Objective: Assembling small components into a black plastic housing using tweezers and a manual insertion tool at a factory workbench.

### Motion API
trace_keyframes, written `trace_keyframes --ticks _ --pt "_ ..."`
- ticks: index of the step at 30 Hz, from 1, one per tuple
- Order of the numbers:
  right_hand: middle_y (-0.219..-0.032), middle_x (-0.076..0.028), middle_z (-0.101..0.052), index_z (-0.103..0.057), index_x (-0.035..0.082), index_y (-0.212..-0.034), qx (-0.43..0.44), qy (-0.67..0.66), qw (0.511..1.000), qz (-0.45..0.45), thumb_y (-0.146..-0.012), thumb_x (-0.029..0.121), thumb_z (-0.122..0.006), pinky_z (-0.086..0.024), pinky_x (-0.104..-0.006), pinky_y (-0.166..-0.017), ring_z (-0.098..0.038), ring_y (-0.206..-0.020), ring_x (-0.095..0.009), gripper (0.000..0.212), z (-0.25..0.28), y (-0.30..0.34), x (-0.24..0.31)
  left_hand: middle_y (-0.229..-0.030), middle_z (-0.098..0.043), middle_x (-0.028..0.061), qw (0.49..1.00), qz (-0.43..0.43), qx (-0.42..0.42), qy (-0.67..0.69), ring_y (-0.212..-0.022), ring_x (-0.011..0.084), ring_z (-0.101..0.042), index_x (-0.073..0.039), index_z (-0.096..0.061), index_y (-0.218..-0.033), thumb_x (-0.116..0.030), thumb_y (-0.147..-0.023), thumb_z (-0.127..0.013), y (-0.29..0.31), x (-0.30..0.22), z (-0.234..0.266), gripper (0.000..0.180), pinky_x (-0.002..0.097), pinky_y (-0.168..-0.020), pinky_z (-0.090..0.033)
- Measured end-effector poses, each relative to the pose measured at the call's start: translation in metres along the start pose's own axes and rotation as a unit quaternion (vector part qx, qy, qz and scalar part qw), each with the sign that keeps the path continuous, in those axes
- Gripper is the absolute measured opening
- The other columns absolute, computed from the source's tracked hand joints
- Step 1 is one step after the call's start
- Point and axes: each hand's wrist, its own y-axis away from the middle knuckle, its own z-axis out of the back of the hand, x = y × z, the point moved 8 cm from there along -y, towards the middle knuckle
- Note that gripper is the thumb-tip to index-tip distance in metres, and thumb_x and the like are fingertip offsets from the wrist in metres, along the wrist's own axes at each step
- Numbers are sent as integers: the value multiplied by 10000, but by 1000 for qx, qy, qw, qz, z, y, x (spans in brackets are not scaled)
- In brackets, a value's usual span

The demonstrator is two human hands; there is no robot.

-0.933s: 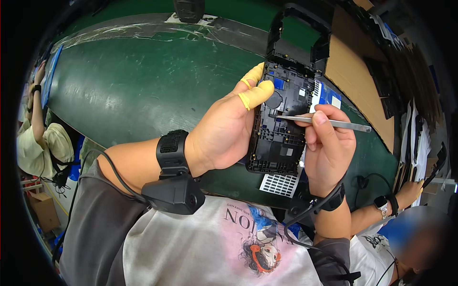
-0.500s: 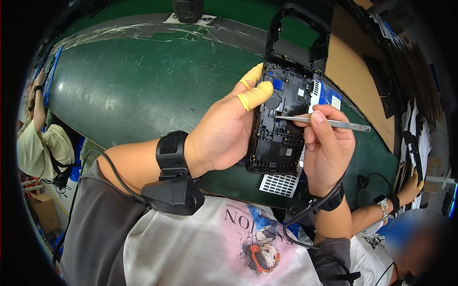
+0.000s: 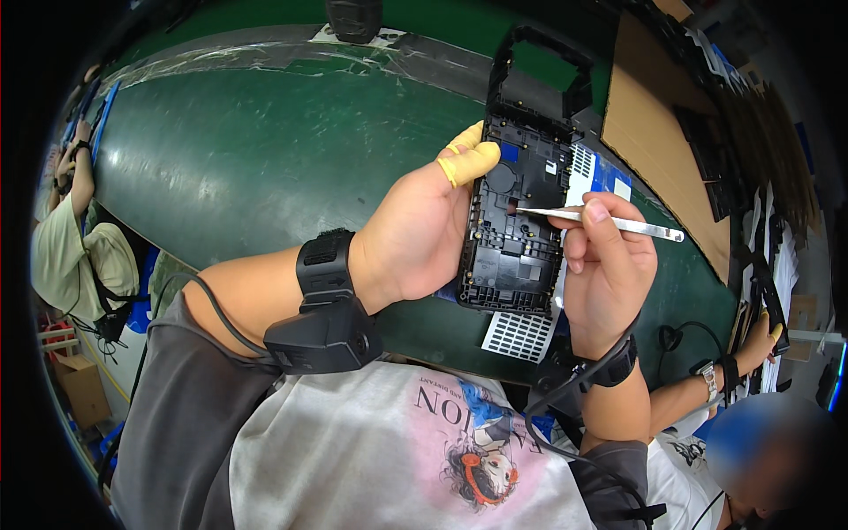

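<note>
My left hand (image 3: pixel 426 221) grips a long black plastic housing (image 3: pixel 530 190) by its left edge, with yellow finger cots on the thumb and a finger. The housing has ribs, small brass-coloured inserts and a blue patch inside, and a large open window at its far end. In a pinch, my right hand (image 3: pixel 609 265) holds metal tweezers (image 3: pixel 632 226). Their tips point left, at or just above a small opening near the middle of the housing; whether they touch it or hold anything is too small to tell. The fingers behind the housing are hidden.
White sheets with rows of black labels (image 3: pixel 517 337) lie beneath the housing on the green table (image 3: pixel 238 168). Cardboard (image 3: pixel 658 132) stands at the right. A co-worker's arm (image 3: pixel 751 353) is at the lower right; another person (image 3: pixel 75 238) is at far left.
The housing has tilted in my left hand, its far end coming slightly lower in view. The tweezers' tips have shifted slightly up and right, remaining over the middle of the housing.
</note>
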Motion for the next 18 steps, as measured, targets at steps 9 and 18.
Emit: trace_keyframes --ticks 9,18 --pt "-683 -140 -583 -544 -43 -849 -94 -113 988 45 -787 42 -531 -341 -183 -449 -506 -543 -104 106 53 -32 17 -1024 -530 110 993 11 -42 -106 -877 176 -556 -10 -371 -1167 98 -677 -434 -17 3 17 506 292 -799 -453" --pt "-668 -122 -565 -515 -23 -820 -151 -217 964 -6 -779 44 -531 -335 -175 -411 -530 -541 -136 80 126 -61 4 -972 -561 192 929 -91 -137 -333 -878 299 -558 45 -424 -1083 -166 -767 -537 -212 -114 65 396 397 -799 -436"
